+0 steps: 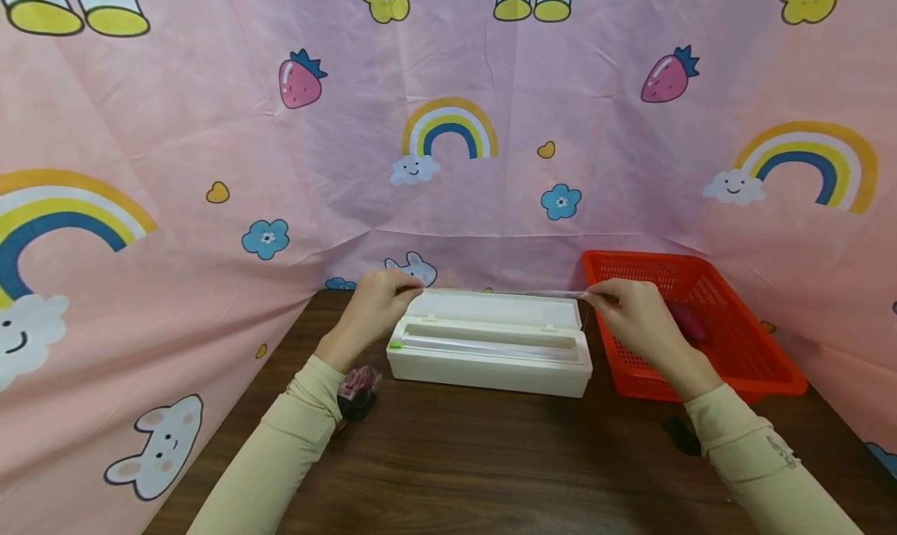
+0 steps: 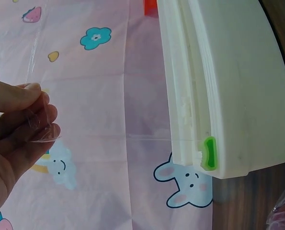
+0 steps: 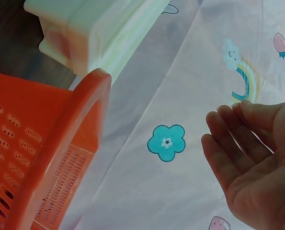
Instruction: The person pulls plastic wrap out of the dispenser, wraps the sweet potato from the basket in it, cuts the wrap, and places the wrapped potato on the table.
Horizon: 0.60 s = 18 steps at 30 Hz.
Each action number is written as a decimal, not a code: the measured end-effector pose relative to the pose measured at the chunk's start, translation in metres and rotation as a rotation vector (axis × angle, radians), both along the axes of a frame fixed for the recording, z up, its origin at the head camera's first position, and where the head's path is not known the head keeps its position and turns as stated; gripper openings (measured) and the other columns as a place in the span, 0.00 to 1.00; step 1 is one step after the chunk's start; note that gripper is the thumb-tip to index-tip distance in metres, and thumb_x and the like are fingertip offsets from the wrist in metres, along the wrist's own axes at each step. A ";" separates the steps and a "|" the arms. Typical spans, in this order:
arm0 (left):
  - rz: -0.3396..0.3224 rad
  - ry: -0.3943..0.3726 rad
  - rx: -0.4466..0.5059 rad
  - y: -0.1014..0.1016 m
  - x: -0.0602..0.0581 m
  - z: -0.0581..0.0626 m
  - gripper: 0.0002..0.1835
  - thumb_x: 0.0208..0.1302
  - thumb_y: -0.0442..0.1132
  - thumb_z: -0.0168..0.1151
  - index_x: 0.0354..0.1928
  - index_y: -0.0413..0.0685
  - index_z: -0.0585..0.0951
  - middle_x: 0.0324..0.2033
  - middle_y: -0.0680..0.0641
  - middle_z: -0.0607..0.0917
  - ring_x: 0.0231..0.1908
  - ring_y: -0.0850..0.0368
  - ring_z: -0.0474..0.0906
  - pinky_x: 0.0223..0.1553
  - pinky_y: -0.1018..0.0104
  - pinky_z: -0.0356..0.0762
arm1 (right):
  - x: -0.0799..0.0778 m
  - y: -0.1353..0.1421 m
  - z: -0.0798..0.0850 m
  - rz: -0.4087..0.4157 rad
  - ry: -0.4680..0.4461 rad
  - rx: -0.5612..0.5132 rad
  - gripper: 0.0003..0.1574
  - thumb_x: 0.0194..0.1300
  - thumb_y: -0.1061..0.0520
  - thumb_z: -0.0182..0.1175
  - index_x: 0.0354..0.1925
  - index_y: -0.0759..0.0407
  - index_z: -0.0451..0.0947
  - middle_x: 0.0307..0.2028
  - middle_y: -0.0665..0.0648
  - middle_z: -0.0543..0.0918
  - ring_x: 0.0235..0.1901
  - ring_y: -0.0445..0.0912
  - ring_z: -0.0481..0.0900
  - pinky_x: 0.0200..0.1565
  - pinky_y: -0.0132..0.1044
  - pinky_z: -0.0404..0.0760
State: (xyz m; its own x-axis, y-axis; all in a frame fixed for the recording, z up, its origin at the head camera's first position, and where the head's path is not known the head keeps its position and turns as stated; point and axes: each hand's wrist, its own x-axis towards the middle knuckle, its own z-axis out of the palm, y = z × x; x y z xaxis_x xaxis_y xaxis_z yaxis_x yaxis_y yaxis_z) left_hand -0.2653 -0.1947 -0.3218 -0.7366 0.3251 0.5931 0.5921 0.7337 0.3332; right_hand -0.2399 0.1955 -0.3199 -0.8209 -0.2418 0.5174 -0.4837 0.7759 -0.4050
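Observation:
A white cling film dispenser (image 1: 490,373) stands on the table with its lid (image 1: 494,311) raised. At its left end sits a green cutter slider (image 2: 210,153). A clear sheet of cling film (image 1: 504,293) stretches above the dispenser between both hands. My left hand (image 1: 378,305) pinches the film's left corner between thumb and fingers, and a crumpled bit hangs over the fingers in the left wrist view. My right hand (image 1: 634,309) pinches the right corner; in the right wrist view, the thumb and index fingertips meet and the other fingers are spread. The film is barely visible there.
A red-orange plastic basket (image 1: 645,255) stands right of the dispenser, under the right forearm, with a purple elongated thing (image 1: 688,322) inside. Film-wrapped pink and dark items (image 1: 359,387) lie by the left wrist. A dark item (image 1: 680,435) lies near the right sleeve. Printed cloth encloses the table.

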 end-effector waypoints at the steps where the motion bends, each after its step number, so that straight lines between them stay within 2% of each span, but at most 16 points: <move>1: -0.001 0.000 0.002 0.000 0.000 0.000 0.07 0.66 0.33 0.67 0.42 0.42 0.91 0.38 0.43 0.92 0.39 0.49 0.88 0.38 0.56 0.86 | 0.000 0.000 0.000 -0.001 -0.005 0.000 0.10 0.69 0.61 0.65 0.45 0.64 0.89 0.41 0.64 0.90 0.32 0.51 0.80 0.38 0.45 0.85; 8: -0.016 -0.002 0.043 0.000 0.003 0.002 0.07 0.66 0.32 0.67 0.42 0.41 0.91 0.38 0.42 0.91 0.40 0.48 0.88 0.39 0.55 0.86 | 0.001 0.002 0.003 -0.009 -0.009 -0.006 0.10 0.69 0.61 0.65 0.46 0.63 0.89 0.41 0.64 0.90 0.31 0.51 0.80 0.34 0.38 0.84; 18: -0.028 0.060 0.061 0.000 0.006 0.006 0.07 0.65 0.31 0.68 0.42 0.40 0.91 0.35 0.42 0.90 0.35 0.50 0.86 0.35 0.57 0.84 | 0.004 0.003 0.009 -0.011 -0.030 -0.014 0.13 0.70 0.59 0.64 0.49 0.63 0.88 0.42 0.64 0.90 0.30 0.50 0.79 0.33 0.32 0.83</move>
